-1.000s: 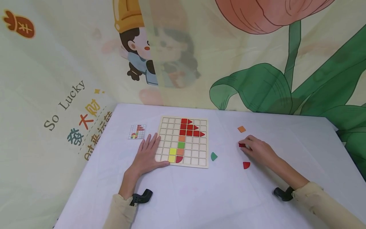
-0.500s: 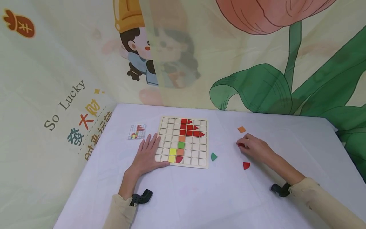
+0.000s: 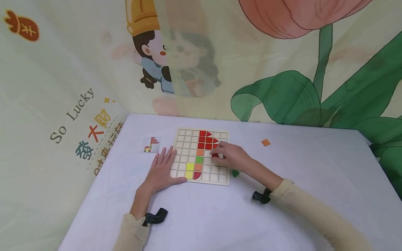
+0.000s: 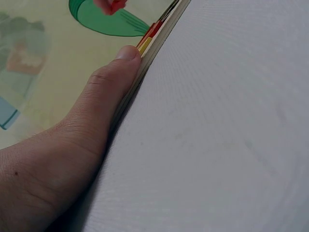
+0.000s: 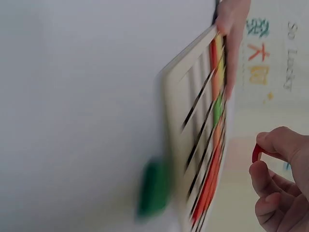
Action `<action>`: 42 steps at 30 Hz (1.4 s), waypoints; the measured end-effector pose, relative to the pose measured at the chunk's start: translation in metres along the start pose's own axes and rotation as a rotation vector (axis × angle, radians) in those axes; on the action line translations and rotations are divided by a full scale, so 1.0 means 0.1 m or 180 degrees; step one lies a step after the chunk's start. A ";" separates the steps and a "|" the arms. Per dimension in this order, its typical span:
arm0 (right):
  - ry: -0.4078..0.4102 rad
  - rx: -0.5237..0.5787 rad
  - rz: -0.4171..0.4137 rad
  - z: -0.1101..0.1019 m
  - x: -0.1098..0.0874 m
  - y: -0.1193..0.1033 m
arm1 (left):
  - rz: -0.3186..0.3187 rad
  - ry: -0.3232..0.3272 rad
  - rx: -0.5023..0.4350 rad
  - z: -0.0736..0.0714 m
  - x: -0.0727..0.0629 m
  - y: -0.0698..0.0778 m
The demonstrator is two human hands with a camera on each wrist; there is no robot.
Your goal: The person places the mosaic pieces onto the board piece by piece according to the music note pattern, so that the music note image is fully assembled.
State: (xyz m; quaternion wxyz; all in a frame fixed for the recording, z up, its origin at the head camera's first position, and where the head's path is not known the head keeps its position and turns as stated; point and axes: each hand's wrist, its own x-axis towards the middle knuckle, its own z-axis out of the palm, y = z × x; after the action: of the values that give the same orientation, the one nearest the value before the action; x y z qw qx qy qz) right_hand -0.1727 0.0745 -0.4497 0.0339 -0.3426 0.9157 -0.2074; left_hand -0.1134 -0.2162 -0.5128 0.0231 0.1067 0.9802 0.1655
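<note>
A wooden grid board (image 3: 215, 178) lies on the white table, with red, orange, green and yellow pieces set in some of its squares. My left hand (image 3: 160, 170) rests flat at the board's lower left corner, fingers spread. In the left wrist view its thumb (image 4: 116, 72) touches the board's edge. Above the board's right half, my right hand (image 3: 233, 156) pinches a small red piece (image 5: 256, 153) between thumb and forefinger. The piece shows a curved edge in the right wrist view; its full shape is partly hidden by the fingers.
A small printed card (image 3: 150, 144) with a coloured grid pattern lies left of the board. Just off the board's right edge is a green piece (image 3: 235, 173), beneath the right hand. An orange square (image 3: 266, 142) sits farther right.
My right hand has moved left from the table's right side to over the board, carrying the red piece. The loose red quarter-circle is no longer visible near the right forearm. My left hand stays put.
</note>
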 end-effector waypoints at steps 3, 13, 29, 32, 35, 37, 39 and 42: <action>-0.0102 -0.0031 -0.0211 0.09 0.24 -0.22 | 0.0006 -0.0015 0.0004 -0.01 0.00 0.01; -0.0819 -0.0190 -0.0162 0.37 0.69 -0.50 | -0.0025 -0.0080 0.0057 -0.04 -0.02 0.00; -0.0851 -0.0634 -0.0298 0.39 0.72 -0.58 | 0.0007 -0.0044 0.0067 -0.05 -0.04 0.02; -0.0837 -0.0580 -0.0347 0.38 0.70 -0.57 | 0.0010 -0.0053 0.0082 -0.04 -0.04 0.01; -0.0840 -0.0582 -0.0386 0.37 0.70 -0.57 | 0.0011 -0.0066 0.0098 -0.05 -0.03 0.01; -0.0842 -0.0577 -0.0381 0.37 0.71 -0.57 | 0.0015 -0.0063 0.0085 -0.05 -0.03 0.00; -0.0832 -0.0599 -0.0378 0.39 0.71 -0.57 | 0.0017 -0.0061 0.0090 -0.05 -0.03 0.00; -0.0780 -0.0580 -0.0388 0.41 0.69 -0.56 | 0.0016 -0.0059 0.0108 -0.05 -0.03 0.00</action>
State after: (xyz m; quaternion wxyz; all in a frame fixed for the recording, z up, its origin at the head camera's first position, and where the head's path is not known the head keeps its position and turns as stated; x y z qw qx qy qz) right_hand -0.1831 -0.0224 -0.4596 0.1014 -0.4218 0.8973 -0.0818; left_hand -0.1110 -0.2185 -0.5078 0.0300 0.1111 0.9823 0.1479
